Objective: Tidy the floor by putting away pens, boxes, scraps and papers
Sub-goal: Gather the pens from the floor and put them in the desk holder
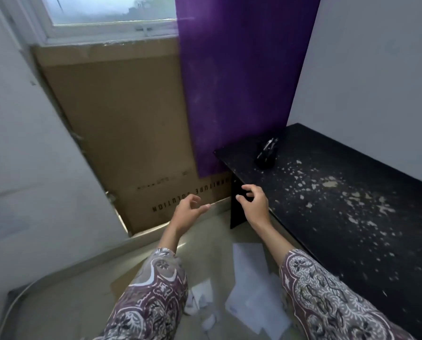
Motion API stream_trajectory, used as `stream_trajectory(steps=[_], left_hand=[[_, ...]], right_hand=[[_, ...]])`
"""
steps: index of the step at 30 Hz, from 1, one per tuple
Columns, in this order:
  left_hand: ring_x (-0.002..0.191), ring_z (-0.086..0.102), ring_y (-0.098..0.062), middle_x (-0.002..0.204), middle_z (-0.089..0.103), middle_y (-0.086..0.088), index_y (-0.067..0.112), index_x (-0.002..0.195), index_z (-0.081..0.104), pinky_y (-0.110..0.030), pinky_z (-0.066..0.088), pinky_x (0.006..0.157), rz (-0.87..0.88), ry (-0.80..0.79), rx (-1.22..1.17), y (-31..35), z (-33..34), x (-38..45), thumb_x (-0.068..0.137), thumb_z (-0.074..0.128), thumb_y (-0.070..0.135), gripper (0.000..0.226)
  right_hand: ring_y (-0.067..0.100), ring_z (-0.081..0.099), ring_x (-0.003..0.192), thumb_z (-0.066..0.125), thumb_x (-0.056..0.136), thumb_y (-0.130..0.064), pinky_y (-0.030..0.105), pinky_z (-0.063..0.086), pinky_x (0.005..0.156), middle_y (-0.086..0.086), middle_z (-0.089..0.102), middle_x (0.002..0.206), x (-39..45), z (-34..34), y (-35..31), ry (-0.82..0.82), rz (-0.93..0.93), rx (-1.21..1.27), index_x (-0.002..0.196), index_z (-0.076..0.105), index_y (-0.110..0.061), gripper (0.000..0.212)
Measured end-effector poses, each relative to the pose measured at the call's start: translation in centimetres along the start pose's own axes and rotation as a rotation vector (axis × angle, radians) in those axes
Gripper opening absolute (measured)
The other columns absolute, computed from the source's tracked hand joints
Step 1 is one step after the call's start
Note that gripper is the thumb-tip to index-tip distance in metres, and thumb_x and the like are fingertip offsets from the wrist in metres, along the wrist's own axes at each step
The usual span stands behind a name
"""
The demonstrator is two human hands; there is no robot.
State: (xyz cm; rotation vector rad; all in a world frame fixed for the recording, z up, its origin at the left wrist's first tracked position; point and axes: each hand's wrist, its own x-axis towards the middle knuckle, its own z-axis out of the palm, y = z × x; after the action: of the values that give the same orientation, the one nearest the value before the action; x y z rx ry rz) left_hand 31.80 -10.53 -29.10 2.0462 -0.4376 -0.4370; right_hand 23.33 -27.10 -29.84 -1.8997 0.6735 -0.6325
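Observation:
White papers (250, 271) lie on the floor between my forearms, with crumpled paper scraps (200, 300) beside them. A black holder with pens (266, 153) stands on the black desk (340, 217). My left hand (189, 212) hovers over the floor with loosely curled fingers and holds nothing. My right hand (252, 204) hangs by the desk's near corner, fingers loosely curled, also empty.
A large flat cardboard box (121, 133) leans against the wall under the window. A purple panel (237, 82) stands in front of it, behind the desk. White flakes speckle the desk top. A brown cardboard piece (121, 283) lies under my left sleeve.

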Motion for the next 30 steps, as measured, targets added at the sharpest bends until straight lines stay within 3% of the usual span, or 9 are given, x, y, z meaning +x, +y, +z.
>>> stream_trajectory(steps=[4,11,15,21,25,30], left_hand=[[0.109,0.052,-0.023,0.119,0.056,-0.015,0.004,0.118,0.055,-0.032,0.044,0.091,-0.072,0.048,-0.018,-3.7,-3.1,-6.9,0.084,0.066,0.026,0.042],[0.095,0.054,-0.021,0.106,0.058,-0.014,0.002,0.111,0.055,-0.029,0.042,0.08,-0.223,0.133,-0.098,-10.1,-6.7,-16.4,0.083,0.068,0.022,0.036],[0.09,0.053,-0.022,0.098,0.057,-0.013,-0.003,0.112,0.054,-0.029,0.041,0.078,-0.315,0.211,-0.148,-13.1,-7.4,-21.9,0.083,0.067,0.018,0.037],[0.098,0.054,-0.022,0.109,0.058,-0.014,0.003,0.115,0.053,-0.028,0.039,0.081,-0.421,0.265,-0.167,-16.3,-6.9,-29.9,0.085,0.065,0.024,0.039],[0.101,0.055,-0.024,0.109,0.059,-0.014,0.004,0.113,0.054,-0.03,0.042,0.084,-0.474,0.28,-0.2,-18.7,-5.7,-34.6,0.085,0.065,0.024,0.036],[0.103,0.054,-0.026,0.109,0.055,-0.012,0.008,0.109,0.053,-0.033,0.044,0.084,-0.571,0.293,-0.23,-23.0,-5.8,-39.1,0.086,0.064,0.026,0.031]], right_hand=[[0.015,0.052,0.095,0.063,0.084,-0.01,0.023,0.039,0.081,0.009,0.057,0.115,-6.9,1.7,-1.1,-0.12,-0.005,-0.027,0.112,0.059,-0.006,0.029],[0.022,0.056,0.1,0.064,0.084,-0.012,0.032,0.046,0.088,0.009,0.058,0.112,-15.7,4.1,-2.0,-0.306,-0.026,-0.048,0.11,0.06,-0.006,0.028],[0.018,0.054,0.099,0.061,0.085,-0.013,0.025,0.043,0.079,0.005,0.056,0.111,-19.9,5.2,-2.4,-0.425,-0.047,-0.045,0.11,0.059,-0.008,0.025],[0.011,0.052,0.091,0.059,0.086,-0.013,0.016,0.041,0.067,0.003,0.053,0.109,-26.3,6.4,-2.1,-0.564,-0.077,-0.022,0.111,0.058,-0.007,0.025],[0.023,0.055,0.103,0.059,0.086,-0.012,0.032,0.049,0.084,0.009,0.055,0.114,-31.1,8.0,-0.9,-0.66,-0.049,-0.046,0.111,0.059,-0.005,0.025],[0.018,0.053,0.101,0.06,0.085,-0.01,0.025,0.041,0.082,0.009,0.057,0.115,-36.6,10.6,1.1,-0.76,-0.007,-0.079,0.108,0.06,-0.006,0.024]])
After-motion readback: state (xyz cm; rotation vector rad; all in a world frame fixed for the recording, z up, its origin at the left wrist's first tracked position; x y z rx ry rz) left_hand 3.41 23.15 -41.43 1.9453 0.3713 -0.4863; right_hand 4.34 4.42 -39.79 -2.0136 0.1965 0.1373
